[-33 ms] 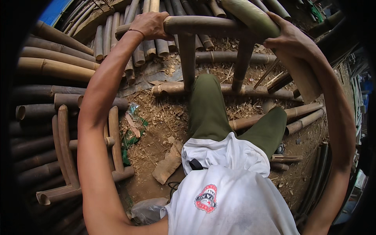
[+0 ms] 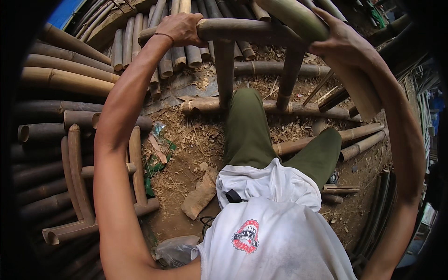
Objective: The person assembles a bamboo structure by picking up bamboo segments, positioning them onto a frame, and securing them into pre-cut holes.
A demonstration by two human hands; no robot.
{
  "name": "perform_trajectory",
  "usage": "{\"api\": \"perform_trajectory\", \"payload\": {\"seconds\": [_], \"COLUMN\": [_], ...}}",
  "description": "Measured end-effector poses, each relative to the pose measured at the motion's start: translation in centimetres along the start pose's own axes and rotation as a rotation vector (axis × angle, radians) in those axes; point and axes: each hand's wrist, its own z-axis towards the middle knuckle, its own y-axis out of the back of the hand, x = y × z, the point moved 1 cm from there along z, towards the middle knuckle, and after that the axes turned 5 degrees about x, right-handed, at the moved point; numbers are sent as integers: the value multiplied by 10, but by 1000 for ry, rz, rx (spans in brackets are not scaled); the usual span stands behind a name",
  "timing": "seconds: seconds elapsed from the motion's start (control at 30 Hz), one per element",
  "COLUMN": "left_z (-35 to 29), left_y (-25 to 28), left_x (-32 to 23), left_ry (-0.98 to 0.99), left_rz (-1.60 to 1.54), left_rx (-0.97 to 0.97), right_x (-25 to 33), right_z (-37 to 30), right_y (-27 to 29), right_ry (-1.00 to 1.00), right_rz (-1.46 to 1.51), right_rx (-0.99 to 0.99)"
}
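Observation:
In front of me stands a frame of dark bamboo poles, its top rail (image 2: 247, 30) borne on two upright posts (image 2: 225, 70). My left hand (image 2: 182, 29) is closed around the rail near its left end. At the other end, my right hand (image 2: 340, 39) grips a thick green bamboo length (image 2: 298, 21), which slants over the rail; whether they touch, I cannot tell. Below that hand a pale thick piece (image 2: 357, 88) shows beside my forearm, perhaps the same length continuing. My knee (image 2: 247, 107) is beside the nearer post.
Cut bamboo poles (image 2: 70, 83) are stacked along the left, with more poles (image 2: 128, 42) at the back. A small bamboo frame (image 2: 81, 177) lies to my left. Wood shavings (image 2: 205, 135), a flat brown scrap (image 2: 198, 196) and a plastic bag (image 2: 175, 249) lie on the ground.
My right hand and the green bamboo length have shifted slightly to the left. My left hand keeps its grip on the rail, almost unmoved.

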Motion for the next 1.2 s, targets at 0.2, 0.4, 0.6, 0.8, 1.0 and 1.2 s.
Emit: {"api": "perform_trajectory", "payload": {"seconds": [0.2,0.4,0.6,0.8,1.0,1.2], "left_z": [-3,-16,-30,-38,-30,5], "left_y": [-7,-15,-22,-21,-2,4], "left_x": [8,24,15,6,-32,-42], "left_ry": [-16,32,58,12,-23,-58], "left_rz": [-41,-29,-26,-70,-203,-388], "left_rx": [88,11,90,12,234,437], "right_x": [100,114,97,12,-102,-152], "right_z": [48,72,59,32,-30,-40], "right_y": [-38,-28,-54,-55,-10,2], "right_ry": [-73,51,76,66,-127,-233], "right_rz": [-89,-29,48,259,287,286], "right_rx": [30,149,188,142,77,-6]}}
